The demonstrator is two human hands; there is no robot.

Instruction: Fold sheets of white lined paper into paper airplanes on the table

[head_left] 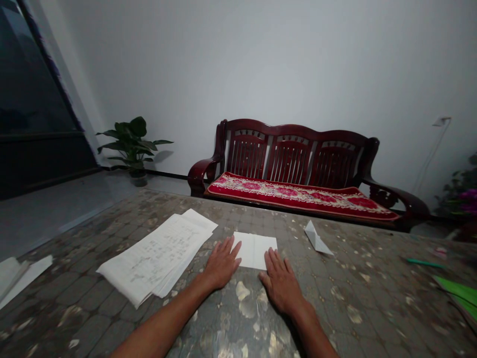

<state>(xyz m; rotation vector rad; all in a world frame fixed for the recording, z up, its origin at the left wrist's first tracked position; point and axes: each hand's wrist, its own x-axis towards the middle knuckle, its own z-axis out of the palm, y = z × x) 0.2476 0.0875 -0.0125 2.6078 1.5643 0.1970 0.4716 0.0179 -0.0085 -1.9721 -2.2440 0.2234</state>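
Note:
A small white sheet of paper with a centre crease lies flat on the patterned table. My left hand rests flat with fingers stretched out, its fingertips touching the sheet's left edge. Palm down beside it, my right hand has its fingertips on the sheet's lower right corner. Neither hand holds anything. A folded white paper shape sits on the table to the right of the sheet, apart from both hands.
A stack of written sheets lies left of my hands. More white paper is at the left edge, green paper and a green pen at the right. Behind the table stand a wooden bench and a potted plant.

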